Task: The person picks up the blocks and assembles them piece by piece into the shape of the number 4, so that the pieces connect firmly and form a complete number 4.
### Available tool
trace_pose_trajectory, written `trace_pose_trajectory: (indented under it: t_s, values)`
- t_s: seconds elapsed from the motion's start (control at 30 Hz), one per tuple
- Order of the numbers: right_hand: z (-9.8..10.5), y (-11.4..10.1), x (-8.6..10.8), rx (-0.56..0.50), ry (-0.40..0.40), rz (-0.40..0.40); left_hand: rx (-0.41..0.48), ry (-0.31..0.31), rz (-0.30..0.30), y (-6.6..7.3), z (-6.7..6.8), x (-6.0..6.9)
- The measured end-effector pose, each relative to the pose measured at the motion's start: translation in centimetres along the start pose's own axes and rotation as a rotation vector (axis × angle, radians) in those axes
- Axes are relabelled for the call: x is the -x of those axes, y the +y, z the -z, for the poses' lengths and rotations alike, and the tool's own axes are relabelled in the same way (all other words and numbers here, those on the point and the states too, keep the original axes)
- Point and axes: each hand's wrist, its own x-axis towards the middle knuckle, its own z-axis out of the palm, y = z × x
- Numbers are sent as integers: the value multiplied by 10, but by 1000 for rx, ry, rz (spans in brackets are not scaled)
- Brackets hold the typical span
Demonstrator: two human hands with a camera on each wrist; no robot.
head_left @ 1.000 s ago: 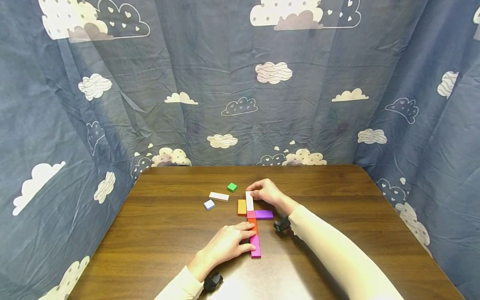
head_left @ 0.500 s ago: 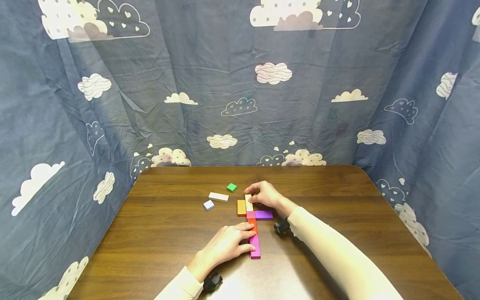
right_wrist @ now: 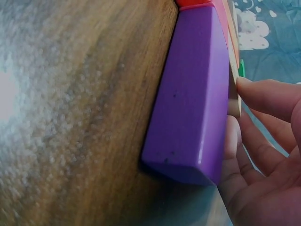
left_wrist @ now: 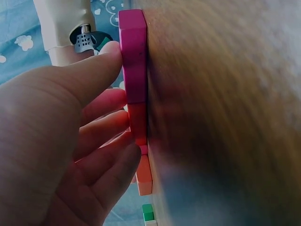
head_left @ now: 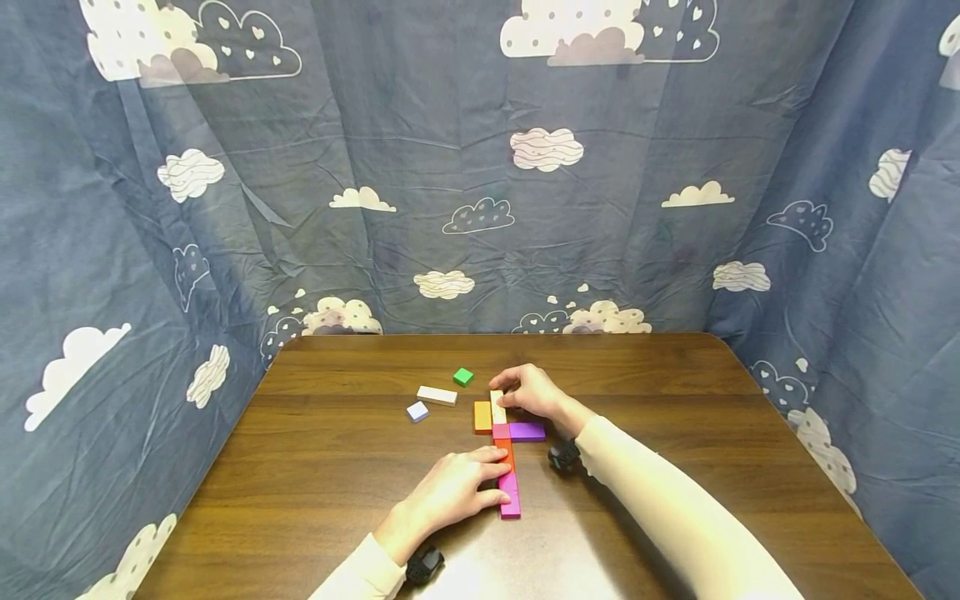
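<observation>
A cross of coloured blocks lies on the table. My left hand (head_left: 450, 487) rests its fingertips on the red block (head_left: 512, 460) and its thumb on the magenta block (head_left: 510, 505), which sits nearest me. My right hand (head_left: 534, 392) holds the cream-coloured block (head_left: 498, 408) between thumb and fingers, at its far end. That block lies in line with the small pink block (head_left: 501, 431) at the centre. To the right of the centre is a purple block (head_left: 527, 432), large in the right wrist view. An orange block (head_left: 482, 417) lies on the left side, alongside the cream one.
Loose on the table (head_left: 337, 467), left of the cross, are a long white block (head_left: 437, 396), a small pale blue block (head_left: 417, 412) and a small green block (head_left: 462, 377). A cloud-patterned curtain (head_left: 480, 275) hangs behind the table.
The block under my right hand has shifted slightly toward me, and now looks cream rather than white. My right hand came a little nearer with it. The left hand stays in place.
</observation>
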Motion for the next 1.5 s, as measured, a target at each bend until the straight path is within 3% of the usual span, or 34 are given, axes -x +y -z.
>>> trace_pose_trajectory:
  t_s: [1.0,1.33,1.5]
  values:
    - [3,-2,2,33,27,-18,-39,-3,-2,2,3,-4]
    - [6,-9,9,131,46,13,-23,16,9,5,4,-1]
    - [7,-20,16,223,39,88,-15,24,40,1,10,-1]
